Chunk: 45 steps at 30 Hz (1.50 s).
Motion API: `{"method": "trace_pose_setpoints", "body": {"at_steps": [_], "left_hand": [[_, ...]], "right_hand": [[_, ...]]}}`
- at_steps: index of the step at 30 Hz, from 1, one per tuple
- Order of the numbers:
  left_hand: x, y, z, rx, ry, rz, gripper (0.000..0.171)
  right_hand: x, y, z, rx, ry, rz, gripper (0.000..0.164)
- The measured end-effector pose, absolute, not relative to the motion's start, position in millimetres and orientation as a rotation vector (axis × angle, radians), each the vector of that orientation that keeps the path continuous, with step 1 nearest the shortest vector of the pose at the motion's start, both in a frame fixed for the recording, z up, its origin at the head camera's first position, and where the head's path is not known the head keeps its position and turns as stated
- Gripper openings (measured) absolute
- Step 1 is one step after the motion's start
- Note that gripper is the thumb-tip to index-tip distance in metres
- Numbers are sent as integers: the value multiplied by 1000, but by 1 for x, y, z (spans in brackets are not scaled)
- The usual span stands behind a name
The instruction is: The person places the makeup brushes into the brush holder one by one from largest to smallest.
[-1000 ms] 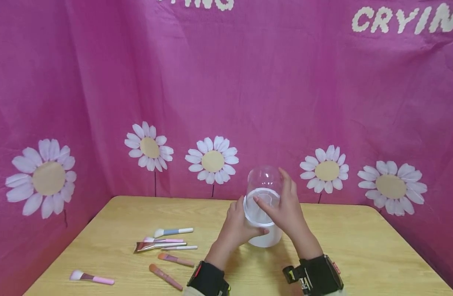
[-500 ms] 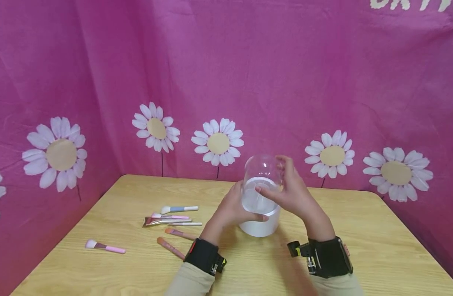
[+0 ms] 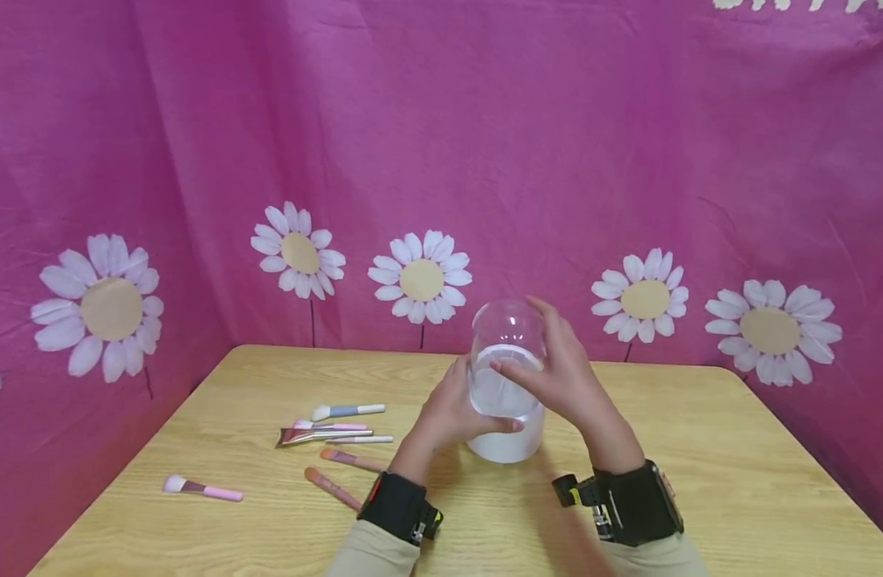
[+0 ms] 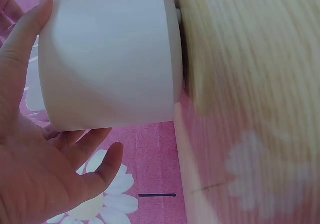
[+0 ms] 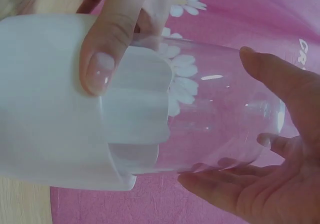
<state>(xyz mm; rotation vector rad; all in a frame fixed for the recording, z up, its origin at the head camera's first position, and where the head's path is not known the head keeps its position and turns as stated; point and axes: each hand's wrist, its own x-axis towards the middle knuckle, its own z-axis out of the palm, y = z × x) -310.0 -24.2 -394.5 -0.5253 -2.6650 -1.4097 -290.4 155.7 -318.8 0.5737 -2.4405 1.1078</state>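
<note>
A white round holder [image 3: 509, 445] stands upright on the table in the head view, its plain wall filling much of the left wrist view. My left hand [image 3: 450, 410] grips it from the left, thumb across the front near the rim. Over its top sits a clear domed cover [image 3: 510, 320], whose lower edge meets the holder's rim. My right hand [image 3: 573, 383] holds this cover from the right, thumb in front and fingers around the far side. Through the cover, the right wrist view shows white wavy-edged dividers [image 5: 142, 94] inside the holder; no brushes are seen there.
Several makeup brushes lie left of the hands, among them a blue-and-white one [image 3: 348, 411], a fan-shaped silver one [image 3: 326, 435] and, farther left, a pink-handled one [image 3: 203, 488]. The wooden table [image 3: 701, 465] meets a pink flowered curtain [image 3: 528, 160] behind.
The head view has tilted down and shifted. Both hands stay on the holder and cover; my right fingers have shifted slightly on the cover. The brushes have not moved on the table.
</note>
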Motion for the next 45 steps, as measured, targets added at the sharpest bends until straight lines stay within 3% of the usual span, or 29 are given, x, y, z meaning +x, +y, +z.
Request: {"method": "trace_pose_setpoints", "body": {"at_steps": [15, 45], "left_hand": [[-309, -24, -395, -492, -2663, -1391, 124], [-309, -21, -395, -541, -2602, -1420, 114]], "right_hand": [[-272, 162, -296, 499, -2305, 1087, 98], [-267, 210, -282, 338, -2284, 1065, 97]]}}
